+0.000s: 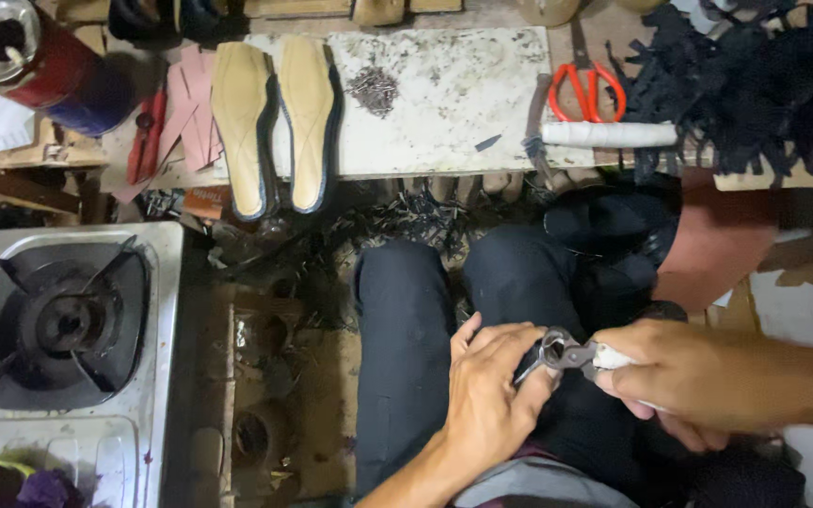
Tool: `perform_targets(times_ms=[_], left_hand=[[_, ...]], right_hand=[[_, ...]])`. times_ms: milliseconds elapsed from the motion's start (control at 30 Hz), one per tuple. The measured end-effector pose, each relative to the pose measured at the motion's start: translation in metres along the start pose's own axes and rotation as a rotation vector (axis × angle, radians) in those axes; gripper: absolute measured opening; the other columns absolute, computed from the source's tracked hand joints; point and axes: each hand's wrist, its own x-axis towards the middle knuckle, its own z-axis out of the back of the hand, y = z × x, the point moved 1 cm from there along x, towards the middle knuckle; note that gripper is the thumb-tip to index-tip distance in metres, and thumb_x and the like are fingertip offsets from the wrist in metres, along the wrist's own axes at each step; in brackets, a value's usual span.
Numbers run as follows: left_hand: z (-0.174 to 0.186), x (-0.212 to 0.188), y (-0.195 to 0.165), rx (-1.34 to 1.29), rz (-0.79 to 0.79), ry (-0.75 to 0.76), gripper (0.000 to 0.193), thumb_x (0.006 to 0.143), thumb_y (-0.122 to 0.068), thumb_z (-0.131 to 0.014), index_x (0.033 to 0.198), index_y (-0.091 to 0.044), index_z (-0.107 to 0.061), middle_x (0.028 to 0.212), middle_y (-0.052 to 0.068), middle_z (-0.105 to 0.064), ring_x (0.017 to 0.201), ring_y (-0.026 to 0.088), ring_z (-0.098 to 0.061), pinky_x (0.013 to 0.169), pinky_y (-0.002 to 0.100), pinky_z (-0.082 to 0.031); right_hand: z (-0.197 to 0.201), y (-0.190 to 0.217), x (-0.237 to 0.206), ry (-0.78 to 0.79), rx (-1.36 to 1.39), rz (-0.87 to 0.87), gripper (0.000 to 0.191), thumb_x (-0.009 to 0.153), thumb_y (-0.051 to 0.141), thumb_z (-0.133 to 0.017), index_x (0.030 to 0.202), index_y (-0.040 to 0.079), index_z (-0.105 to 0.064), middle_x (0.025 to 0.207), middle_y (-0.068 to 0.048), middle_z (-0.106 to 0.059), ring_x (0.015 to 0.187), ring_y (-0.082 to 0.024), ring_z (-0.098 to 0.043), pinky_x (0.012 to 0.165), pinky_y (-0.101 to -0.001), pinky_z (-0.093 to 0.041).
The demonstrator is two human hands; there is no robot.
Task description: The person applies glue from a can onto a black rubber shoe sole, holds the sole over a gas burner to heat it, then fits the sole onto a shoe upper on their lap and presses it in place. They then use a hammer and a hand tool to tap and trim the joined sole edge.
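Seen from the head camera, lower right of the frame: right hand [675, 381] clenched around the white-wrapped handles of grey steel pincers [565, 354], jaws pointing left toward the lap. Beside it, left hand [493, 400] cupped over a dark, soft-looking piece [531, 362] on the knee, fingers curled and thumb pressed near the pincer head; exactly what lies under the palm, impossible to tell. Likely heavy and rigid, those pincers, slippery at the bare metal head, so best gripped on the taped handles. Upper centre: a speckled white work board [444, 103] bearing a small heap of dark tacks [374, 89], two tan insoles with dark edges [275, 118] at its left end, orange-handled scissors [585, 89] and a white-wrapped tool [609, 134] to the right. Far left: a steel gas stove with black burner [63, 325].
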Motion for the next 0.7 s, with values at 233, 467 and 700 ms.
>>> perform_targets(times_ms=[233, 467, 700], left_hand=[[0.021, 0.018, 0.024, -0.033, 0.074, 0.132, 0.045, 0.086, -0.019, -0.074, 0.129, -0.006, -0.066, 0.113, 0.014, -0.074, 0.111, 0.031, -0.068, 0.118, 0.054, -0.031], [0.041, 0.032, 0.046, -0.163, 0.118, 0.334, 0.042, 0.105, -0.028, -0.054, 0.14, -0.008, -0.062, 0.069, 0.007, -0.065, 0.092, 0.026, -0.072, 0.123, 0.049, -0.034], [0.037, 0.029, 0.047, -0.169, 0.078, 0.276, 0.042, 0.104, -0.024, -0.053, 0.141, -0.006, -0.06, 0.081, 0.011, -0.063, 0.092, 0.029, -0.069, 0.121, 0.05, -0.035]], right_hand=[[-0.046, -0.009, 0.027, -0.47, -0.02, 0.272, 0.024, 0.097, 0.032, -0.057, 0.098, 0.008, -0.063, 0.06, -0.012, -0.065, 0.051, -0.028, -0.067, 0.049, -0.0385, -0.05], [-0.079, -0.005, 0.053, -0.733, 0.071, 0.522, 0.027, 0.092, 0.023, -0.058, 0.113, 0.008, -0.064, 0.07, -0.018, -0.073, 0.066, -0.031, -0.074, 0.058, -0.0408, -0.056], [-0.088, -0.016, 0.066, -0.827, 0.036, 0.548, 0.024, 0.093, 0.024, -0.059, 0.107, 0.004, -0.063, 0.074, -0.018, -0.073, 0.068, -0.034, -0.076, 0.06, -0.0409, -0.056]])
